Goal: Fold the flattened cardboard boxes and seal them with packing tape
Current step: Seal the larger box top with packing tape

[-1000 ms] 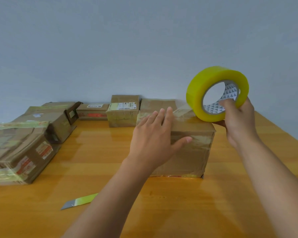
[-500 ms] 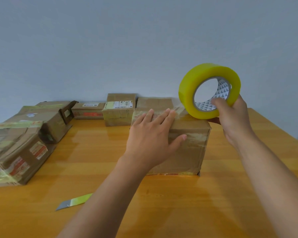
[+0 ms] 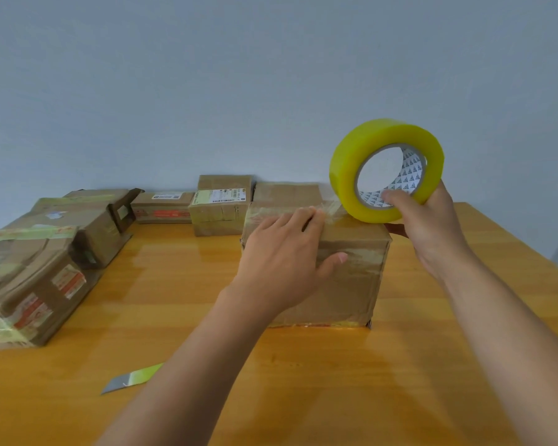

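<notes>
A folded brown cardboard box stands on the wooden table in the middle of the view. My left hand lies flat on its top, fingers straight, pressing down a strip of clear tape that runs to the roll. My right hand grips a yellow roll of packing tape upright at the box's far right top edge, thumb inside the core.
Flattened taped boxes are stacked at the left. Smaller sealed boxes line the back by the grey wall. A utility knife with a green handle lies at the near left. The table's right edge is close.
My left hand slid a little to the left along the box top, over the tape. The roll in my right hand stays at the box's far right edge.
</notes>
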Demonstrator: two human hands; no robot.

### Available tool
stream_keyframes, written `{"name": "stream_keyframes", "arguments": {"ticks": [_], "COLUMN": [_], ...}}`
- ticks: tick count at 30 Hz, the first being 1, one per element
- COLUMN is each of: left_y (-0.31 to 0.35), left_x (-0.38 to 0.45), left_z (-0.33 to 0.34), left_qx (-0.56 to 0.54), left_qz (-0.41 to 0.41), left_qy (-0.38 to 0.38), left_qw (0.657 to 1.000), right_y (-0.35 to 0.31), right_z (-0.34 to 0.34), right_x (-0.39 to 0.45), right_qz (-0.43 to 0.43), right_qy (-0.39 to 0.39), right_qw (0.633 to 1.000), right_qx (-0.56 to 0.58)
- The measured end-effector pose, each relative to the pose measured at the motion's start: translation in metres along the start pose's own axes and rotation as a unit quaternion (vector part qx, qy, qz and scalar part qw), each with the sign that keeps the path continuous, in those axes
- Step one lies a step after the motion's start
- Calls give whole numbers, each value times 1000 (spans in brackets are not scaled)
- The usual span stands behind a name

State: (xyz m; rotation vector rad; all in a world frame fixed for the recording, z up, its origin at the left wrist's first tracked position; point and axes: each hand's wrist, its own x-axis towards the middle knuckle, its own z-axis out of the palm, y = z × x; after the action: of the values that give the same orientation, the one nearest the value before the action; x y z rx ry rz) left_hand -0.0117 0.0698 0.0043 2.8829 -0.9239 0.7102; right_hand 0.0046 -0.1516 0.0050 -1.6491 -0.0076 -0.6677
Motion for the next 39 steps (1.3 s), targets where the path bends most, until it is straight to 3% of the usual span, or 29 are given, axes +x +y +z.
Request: {"name": "stream_keyframes", "arguments": {"ticks": [6,11,15,23,39], "left_y": [1,1,3,8,7], "left_x": [-3,-3,-2,4,13], "left_z": [5,6,3,-1,-6], "left_qx": [-17,-26,-32,-26,-13], "left_qz": [-10,-10,-4,9,-5], "left_qy": [45,62,52,11,-28], "left_qw": [999,998,998,1000,999], "right_y": [-3,-9,-4,6,1], "right_z": [-1,-20,-28,-10,-13], "right_x": [0,3,-4,-13,-16], "right_qz": [-15,-28,13,135,69], "right_qy": [17,76,78,-17,18], "right_qw": [999,995,997,974,988], "right_qx": [-34,-55,21,183,140]}}
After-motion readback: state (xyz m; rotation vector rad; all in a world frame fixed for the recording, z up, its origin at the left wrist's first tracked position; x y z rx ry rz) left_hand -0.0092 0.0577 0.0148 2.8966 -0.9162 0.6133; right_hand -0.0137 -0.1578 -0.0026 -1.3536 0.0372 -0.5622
